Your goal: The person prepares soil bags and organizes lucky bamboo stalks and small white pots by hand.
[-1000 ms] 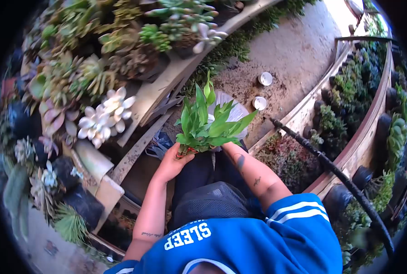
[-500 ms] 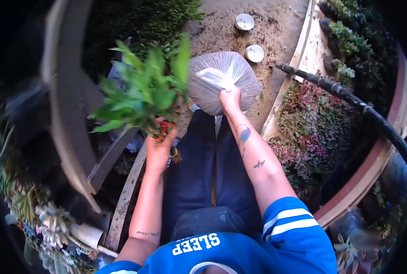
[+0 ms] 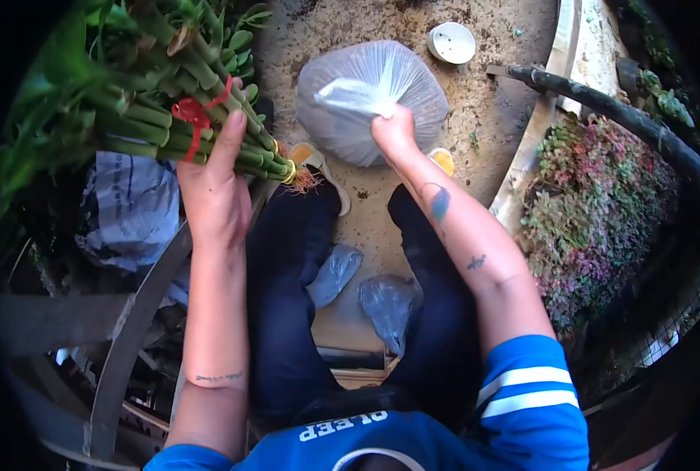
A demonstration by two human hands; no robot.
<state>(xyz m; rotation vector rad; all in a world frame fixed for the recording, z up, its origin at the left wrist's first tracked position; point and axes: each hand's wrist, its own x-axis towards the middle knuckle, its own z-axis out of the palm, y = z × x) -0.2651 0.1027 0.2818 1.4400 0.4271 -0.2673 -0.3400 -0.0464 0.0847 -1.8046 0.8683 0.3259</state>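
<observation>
My left hand (image 3: 216, 192) is wrapped around a bunch of lucky bamboo stalks (image 3: 150, 129) at the upper left. Red ties (image 3: 193, 118) bind the stalks, and a yellow band circles their lower end, where orange roots (image 3: 304, 180) stick out. The leafy tops lean to the left and partly leave the view. With closed fingers, my right hand (image 3: 395, 135) grips the gathered neck of a clear plastic bag (image 3: 366, 67). The bag is bulging and sits in front of my feet; what fills it looks brownish, but I cannot make it out.
A white bowl with holes (image 3: 451, 42) stands on the soil-strewn ground. A dark pole (image 3: 601, 102) juts in from the right above pink-green plants (image 3: 593, 204). Crumpled plastic bags (image 3: 389, 306) lie between my legs. A curved metal strip (image 3: 134, 330) is at lower left.
The lucky bamboo has come up and left, tilted so its stalks and roots show. My legs are farther apart. One of two white bowls has left the view; the right hand keeps its grip.
</observation>
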